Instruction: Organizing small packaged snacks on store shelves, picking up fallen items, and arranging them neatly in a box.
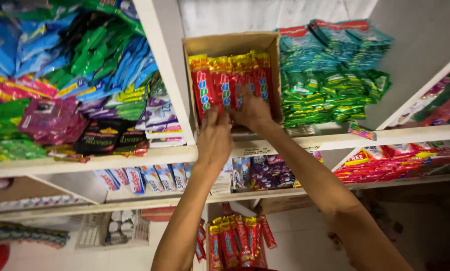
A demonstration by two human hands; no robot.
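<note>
An open cardboard box stands on a white shelf, filled with upright red and yellow sachet packs. Both my hands reach up into its front. My left hand rests at the lower edge of the packs, fingers curled on them. My right hand presses against the packs on the right side of the box, fingers among them. Below my arms, a bundle of the same red packs shows near the bottom edge.
Green and teal sachet stacks fill the shelf right of the box. Blue, green, purple and black sachets crowd the left shelf. Lower shelves hold more packets. A white upright divider separates the bays.
</note>
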